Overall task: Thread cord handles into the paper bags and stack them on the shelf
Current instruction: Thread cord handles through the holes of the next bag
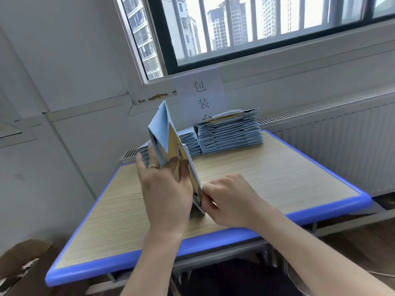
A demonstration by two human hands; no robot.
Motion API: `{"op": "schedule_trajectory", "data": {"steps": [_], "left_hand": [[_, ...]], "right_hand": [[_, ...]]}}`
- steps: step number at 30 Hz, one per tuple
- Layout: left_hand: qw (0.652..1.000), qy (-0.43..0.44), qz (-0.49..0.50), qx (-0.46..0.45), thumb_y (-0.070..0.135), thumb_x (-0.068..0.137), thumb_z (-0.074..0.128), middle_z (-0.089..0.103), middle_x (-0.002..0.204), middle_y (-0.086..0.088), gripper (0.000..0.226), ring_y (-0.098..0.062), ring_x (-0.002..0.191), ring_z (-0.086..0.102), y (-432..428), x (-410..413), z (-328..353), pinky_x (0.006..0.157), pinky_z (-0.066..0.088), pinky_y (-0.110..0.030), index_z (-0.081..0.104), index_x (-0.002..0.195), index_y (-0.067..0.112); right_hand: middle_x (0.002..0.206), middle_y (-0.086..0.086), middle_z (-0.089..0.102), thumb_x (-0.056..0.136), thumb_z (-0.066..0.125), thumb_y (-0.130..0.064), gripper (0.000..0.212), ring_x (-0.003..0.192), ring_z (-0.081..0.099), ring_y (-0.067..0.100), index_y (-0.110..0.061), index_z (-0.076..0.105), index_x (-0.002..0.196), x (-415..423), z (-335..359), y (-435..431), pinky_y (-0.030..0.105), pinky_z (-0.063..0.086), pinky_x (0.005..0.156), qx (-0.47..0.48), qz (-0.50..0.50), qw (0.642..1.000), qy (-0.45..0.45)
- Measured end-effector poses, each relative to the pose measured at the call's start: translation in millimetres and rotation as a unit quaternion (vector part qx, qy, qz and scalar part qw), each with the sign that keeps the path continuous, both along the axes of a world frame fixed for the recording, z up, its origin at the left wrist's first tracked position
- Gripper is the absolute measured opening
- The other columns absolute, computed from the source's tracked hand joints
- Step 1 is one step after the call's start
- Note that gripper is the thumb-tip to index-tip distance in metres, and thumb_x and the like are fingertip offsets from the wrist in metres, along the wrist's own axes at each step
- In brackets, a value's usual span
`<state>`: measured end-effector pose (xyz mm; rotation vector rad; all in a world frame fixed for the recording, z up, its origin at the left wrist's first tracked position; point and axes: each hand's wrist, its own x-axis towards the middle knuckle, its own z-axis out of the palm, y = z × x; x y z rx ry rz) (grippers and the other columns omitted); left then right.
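the left hand (164, 189) holds a flat blue and yellow paper bag (162, 129) upright, its low end down by the table (277, 167). the thumb is on the front and the fingers are behind (one wears a ring (153, 167)). the right hand (230, 199) pinches the bag's low edge with bent fingers. a pile of bags (230, 133) sits at the table's far side.
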<state>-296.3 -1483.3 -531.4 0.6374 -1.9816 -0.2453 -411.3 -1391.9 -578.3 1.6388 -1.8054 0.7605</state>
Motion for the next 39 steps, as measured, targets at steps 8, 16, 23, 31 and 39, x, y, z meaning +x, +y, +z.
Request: {"op": "schedule_trajectory", "data": {"steps": [8,16,23,31,39], "left_hand": [[0.999,0.013,-0.023,0.046,0.006,0.079,0.073,0.065,0.090,-0.013,0.012,-0.051,0.120,0.050,2,-3,-6,0.094,0.046,-0.058,0.079,0.074,0.015],[0.999,0.009,-0.004,0.034,0.004,0.080,0.074,0.070,0.090,-0.012,0.013,-0.044,0.130,0.044,-2,-2,-12,0.097,0.046,-0.046,0.080,0.075,0.014],[0.999,-0.024,-0.005,-0.024,0.020,0.089,0.068,0.070,0.113,-0.006,0.009,-0.038,0.138,0.038,4,10,-14,0.100,0.045,-0.044,0.077,0.089,0.021],[0.994,0.004,0.006,-0.113,0.017,0.084,0.075,0.058,0.135,-0.021,0.005,-0.042,0.133,0.047,11,27,-23,0.096,0.040,-0.034,0.080,0.085,0.017],[0.960,0.267,-0.016,-0.085,0.035,0.095,0.057,0.072,0.077,-0.002,0.034,-0.015,0.063,0.065,22,47,32,0.063,0.049,-0.035,0.068,0.069,0.015]], "right_hand": [[0.043,-0.005,0.042,0.086,0.041,-0.026,0.036,0.036,0.031,0.018,-0.015,0.045,0.052,-1,1,1,0.023,0.014,0.045,-0.008,0.003,1.000,0.003],[0.044,-0.004,0.041,0.086,0.043,-0.025,0.034,0.037,0.028,0.019,-0.016,0.042,0.052,1,2,2,0.024,0.016,0.045,-0.017,0.007,1.000,0.001],[0.045,-0.006,0.040,0.086,0.044,-0.025,0.034,0.038,0.029,0.017,-0.015,0.044,0.053,1,1,2,0.025,0.016,0.044,-0.020,0.010,1.000,0.004],[0.046,-0.007,0.039,0.088,0.043,-0.026,0.035,0.038,0.029,0.017,-0.016,0.044,0.055,1,1,1,0.024,0.015,0.045,-0.012,0.018,1.000,0.007],[0.050,-0.011,0.034,0.089,0.046,-0.025,0.033,0.041,0.026,0.014,-0.016,0.046,0.058,3,2,0,0.023,0.017,0.044,-0.018,0.021,0.999,0.043]]}}
